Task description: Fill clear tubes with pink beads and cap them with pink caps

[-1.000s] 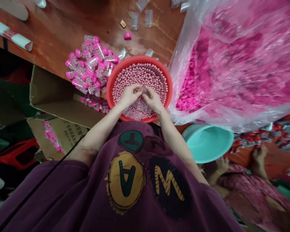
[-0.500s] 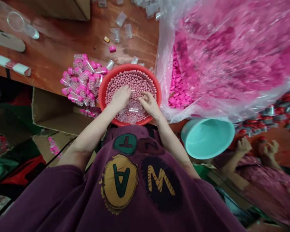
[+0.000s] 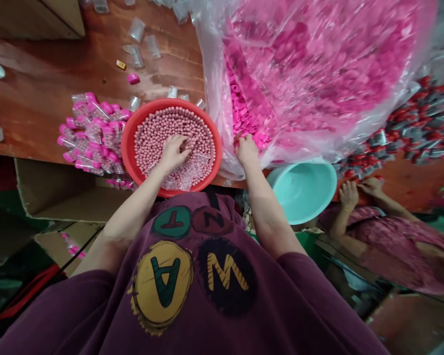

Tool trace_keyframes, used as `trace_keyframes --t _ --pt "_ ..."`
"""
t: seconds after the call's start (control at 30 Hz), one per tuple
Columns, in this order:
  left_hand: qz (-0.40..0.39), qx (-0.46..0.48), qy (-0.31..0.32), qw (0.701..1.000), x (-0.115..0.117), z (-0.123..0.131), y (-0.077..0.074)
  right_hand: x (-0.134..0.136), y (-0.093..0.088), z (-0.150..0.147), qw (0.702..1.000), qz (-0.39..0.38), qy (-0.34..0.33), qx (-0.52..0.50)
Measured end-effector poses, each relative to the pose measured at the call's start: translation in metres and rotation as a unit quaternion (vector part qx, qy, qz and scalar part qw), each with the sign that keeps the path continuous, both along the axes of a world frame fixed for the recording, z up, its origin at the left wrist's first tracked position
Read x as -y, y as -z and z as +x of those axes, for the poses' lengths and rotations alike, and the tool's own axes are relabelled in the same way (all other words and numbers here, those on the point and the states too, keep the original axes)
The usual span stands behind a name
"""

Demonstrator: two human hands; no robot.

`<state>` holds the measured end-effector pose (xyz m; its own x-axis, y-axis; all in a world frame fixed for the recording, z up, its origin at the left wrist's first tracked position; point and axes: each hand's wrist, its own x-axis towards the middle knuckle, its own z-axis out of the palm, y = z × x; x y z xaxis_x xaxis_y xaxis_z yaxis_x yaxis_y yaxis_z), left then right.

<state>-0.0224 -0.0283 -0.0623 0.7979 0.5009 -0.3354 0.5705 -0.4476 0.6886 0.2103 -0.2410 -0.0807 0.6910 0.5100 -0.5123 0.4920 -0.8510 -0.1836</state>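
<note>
A red bowl (image 3: 128,143) full of small pink beads (image 3: 159,123) stands at the table's front edge. My left hand (image 3: 174,153) is over the beads, its fingers curled together; what they hold is hidden. Clear plastic containers (image 3: 187,172) lie on the beads at the near side of the bowl. To the right, my right hand (image 3: 247,149) reaches into the opening of a clear plastic bag (image 3: 216,98), among bright pink caps (image 3: 240,106). Its fingers are bent in against the caps, and whatever is between them cannot be made out.
Filled containers with pink caps (image 3: 96,133) are heaped left of the bowl. Empty clear containers (image 3: 136,30) lie behind it. A turquoise basin (image 3: 303,192) is at the right front, a cardboard box (image 3: 62,192) at the left. At far right, another person's hands (image 3: 350,195) are near red-capped containers (image 3: 422,123).
My right hand has left the bowl and moved right to the pink caps in the bag. My left hand stays over the beads. The view has shifted to the right.
</note>
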Motion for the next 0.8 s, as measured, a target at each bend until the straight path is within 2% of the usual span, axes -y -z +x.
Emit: trace_keyframes --t 0.07,0.17,0.23,0.3,0.43,0.53,0.7,0.8 --pt "-0.032 0.028 -0.044 0.998 -0.005 -0.011 -0.013 -0.003 0.003 -0.002 1.0 -0.003 -0.016 -0.006" --pt "-0.147 0.09 -0.092 0.981 -0.009 -0.021 -0.032 -0.004 0.004 0.005 0.999 0.03 -0.026 -0.022" --pt "-0.215 0.128 -0.105 0.963 -0.009 -0.024 -0.042 -0.005 0.004 0.012 0.999 0.042 -0.004 -0.017" --pt "-0.265 0.165 -0.119 0.943 -0.008 -0.026 -0.049 -0.008 0.003 0.018 1.0 0.015 0.024 0.009" --pt "-0.383 0.231 -0.155 0.881 -0.002 -0.027 -0.057 -0.018 0.001 0.02 0.997 -0.069 0.013 0.044" --pt "-0.449 0.247 -0.181 0.839 0.001 -0.027 -0.061 -0.023 -0.002 0.017 0.996 -0.078 0.004 0.048" --pt "-0.506 0.232 -0.206 0.805 0.005 -0.019 -0.069 -0.019 -0.01 0.005 0.998 -0.034 -0.018 0.046" --pt "-0.527 0.224 -0.211 0.792 0.01 -0.01 -0.073 -0.017 -0.005 -0.002 0.999 -0.03 -0.018 0.017"
